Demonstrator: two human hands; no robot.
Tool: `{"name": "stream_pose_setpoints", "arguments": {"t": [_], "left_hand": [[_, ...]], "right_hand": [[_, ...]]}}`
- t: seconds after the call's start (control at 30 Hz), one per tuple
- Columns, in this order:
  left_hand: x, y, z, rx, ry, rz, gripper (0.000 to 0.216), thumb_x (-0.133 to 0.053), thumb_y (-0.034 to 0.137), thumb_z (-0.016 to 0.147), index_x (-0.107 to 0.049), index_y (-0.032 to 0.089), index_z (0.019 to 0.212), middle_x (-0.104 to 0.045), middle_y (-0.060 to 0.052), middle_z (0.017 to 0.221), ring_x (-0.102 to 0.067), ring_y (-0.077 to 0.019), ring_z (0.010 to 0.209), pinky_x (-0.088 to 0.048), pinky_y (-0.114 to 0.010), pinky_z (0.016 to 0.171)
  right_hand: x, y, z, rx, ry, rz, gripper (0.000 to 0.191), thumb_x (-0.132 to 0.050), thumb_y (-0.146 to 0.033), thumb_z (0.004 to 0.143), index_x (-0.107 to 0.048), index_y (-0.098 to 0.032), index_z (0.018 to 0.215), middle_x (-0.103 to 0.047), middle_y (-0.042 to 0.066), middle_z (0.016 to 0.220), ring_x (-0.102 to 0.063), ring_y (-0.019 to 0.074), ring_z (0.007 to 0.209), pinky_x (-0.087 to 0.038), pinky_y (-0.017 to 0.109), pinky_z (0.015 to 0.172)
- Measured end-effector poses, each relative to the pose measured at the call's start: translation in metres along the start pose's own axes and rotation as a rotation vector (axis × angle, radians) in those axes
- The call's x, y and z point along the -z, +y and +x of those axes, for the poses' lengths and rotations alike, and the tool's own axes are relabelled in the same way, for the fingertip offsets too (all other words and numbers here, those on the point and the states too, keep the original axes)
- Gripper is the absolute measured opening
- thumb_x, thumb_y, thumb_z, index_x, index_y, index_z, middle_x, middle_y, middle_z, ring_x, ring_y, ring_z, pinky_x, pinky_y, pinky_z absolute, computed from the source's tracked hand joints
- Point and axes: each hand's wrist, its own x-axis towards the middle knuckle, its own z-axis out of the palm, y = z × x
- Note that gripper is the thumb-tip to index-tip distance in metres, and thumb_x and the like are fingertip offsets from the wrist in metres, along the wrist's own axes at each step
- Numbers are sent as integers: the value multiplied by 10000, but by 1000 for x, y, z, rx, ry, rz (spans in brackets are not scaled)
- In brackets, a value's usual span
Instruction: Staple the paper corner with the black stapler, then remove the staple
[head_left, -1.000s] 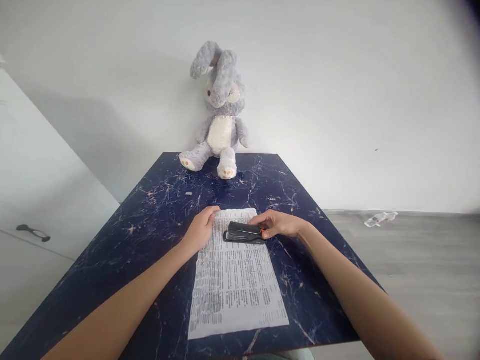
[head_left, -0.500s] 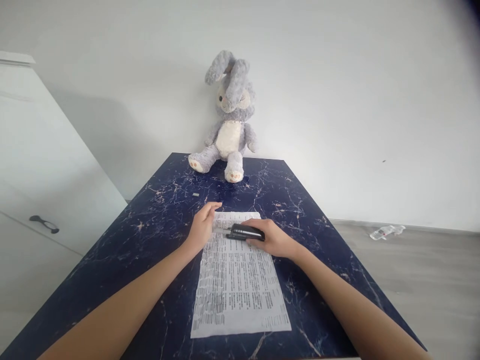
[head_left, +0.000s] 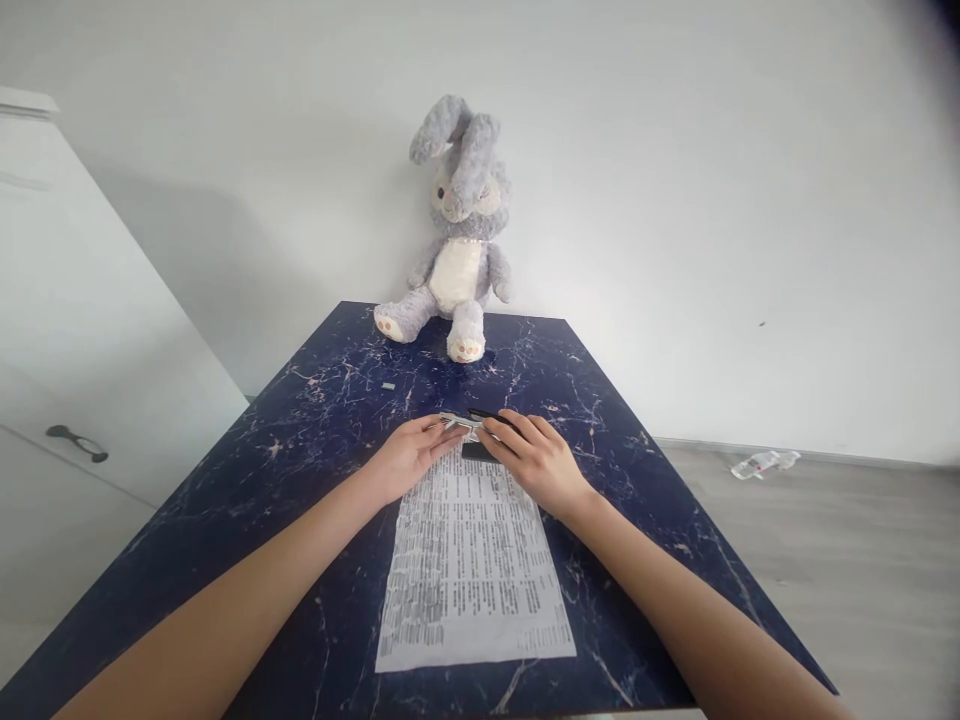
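Left edge: white cabinet [head_left: 67, 330], smooth door, one dark curved handle [head_left: 75, 443]. Tabletop [head_left: 300, 470]: dark blue, glossy, marble-look with pale veins. One small grey bit [head_left: 388, 385] lies loose on it, well apart from the sheet.

Left hand [head_left: 409, 460]: fingers partly curled, tips pinched on the bright metal end of the stapler [head_left: 476, 450]. Stapler sits at the far edge of the paper [head_left: 472, 570], on the sheet; black body, metal inner rail showing, so it looks hinged open. Paper: one white sheet, flat, dense grey print in rows, long side running away from the person.

Right hand [head_left: 536, 462]: palm down, fingers spread and bent over the black part of the stapler, gripping it from the right.

Progress, judged: stapler brought to the sheet's top edge and held by both hands; no staple visible in the paper, too small to tell.

Behind: plush rabbit [head_left: 459, 240], grey fuzzy pile, cream belly, seated against the white wall. Far right: clear plastic bottle [head_left: 763, 463] lying on the grey wood-look floor
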Motion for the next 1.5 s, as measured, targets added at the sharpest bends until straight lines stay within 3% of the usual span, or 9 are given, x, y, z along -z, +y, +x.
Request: {"name": "stream_pose_setpoints", "arguments": {"t": [0.4, 0.53, 0.63, 0.73, 0.97, 1.2, 1.33, 1.4, 1.5], "left_hand": [[4, -6, 2, -3, 55, 107, 215, -684, 258, 942, -704, 112, 1098, -742, -168, 1186, -707, -272, 1167, -507, -458, 1139], [1, -4, -3, -292, 316, 386, 323, -568, 411, 1018, -621, 144, 1192, -743, -147, 1128, -767, -223, 860, -642, -430, 846], [-7, 5, -13, -504, 399, 603, 365, -423, 447, 1073, -566, 185, 1283, -747, -114, 1110, -742, -168, 756, -622, -326, 692], [-13, 11, -21, -638, 440, 787, 315, -412, 410, 1081, -539, 206, 1285, -762, -61, 996, -698, -127, 649, -567, -271, 639], [-20, 0, -31, -575, -15, 863, 170, -524, 304, 1040, -434, 241, 1169, -724, 21, 788, -621, -106, 537, -463, -217, 537], [-22, -6, -35, -585, -211, 901, 118, -541, 313, 1023, -455, 235, 1005, -662, 21, 730, -645, -137, 585, -466, -246, 563], [5, 15, -19, -752, 145, 1139, 131, -501, 342, 1028, -539, 221, 998, -611, 31, 656, -549, -125, 496, -412, -240, 516], [34, 28, -6, -708, 378, 1314, 167, -482, 337, 1026, -598, 218, 1011, -679, -31, 809, -663, -183, 707, -510, -286, 676], [82, 37, 13, -600, 492, 1483, 289, -407, 292, 1017, -656, 192, 1125, -694, -136, 1180, -654, -287, 1138, -495, -431, 1033]], "right_hand": [[3, -2, 2, -70, 17, 120, 453, -478, -46, 1008, -615, -277, 1372, -619, 75, 1445, -555, 337, 1339, -501, 525, 1022], [-1, -1, 4, -382, 122, 369, 306, -571, -115, 943, -664, -220, 1215, -693, 113, 1266, -665, 312, 1117, -555, 453, 873], [-6, -4, 5, -605, -27, 599, 108, -693, -276, 884, -668, -194, 949, -699, 59, 850, -645, 228, 699, -499, 351, 596], [-11, -9, 6, -586, -159, 672, 139, -730, -299, 858, -648, -189, 835, -653, 27, 737, -592, 201, 638, -461, 334, 589], [1, -9, 6, -325, 253, 749, 369, -699, -353, 960, -642, -247, 1309, -688, 102, 1190, -642, 261, 1087, -555, 439, 923], [0, -19, 7, -67, 334, 824, 191, -624, -224, 999, -756, -272, 1127, -760, 56, 1013, -698, 218, 905, -607, 398, 805], [-8, 21, -1, -403, 333, 722, 119, -713, -320, 934, -783, -255, 1005, -762, 67, 967, -696, 247, 905, -586, 425, 829], [-18, 58, -16, -649, 308, 611, 174, -735, -387, 888, -798, -237, 951, -750, 76, 922, -683, 242, 807, -574, 411, 763], [-38, 108, -44, -860, 178, 490, 243, -741, -436, 828, -818, -220, 909, -738, 82, 923, -665, 236, 782, -549, 397, 770]]}}
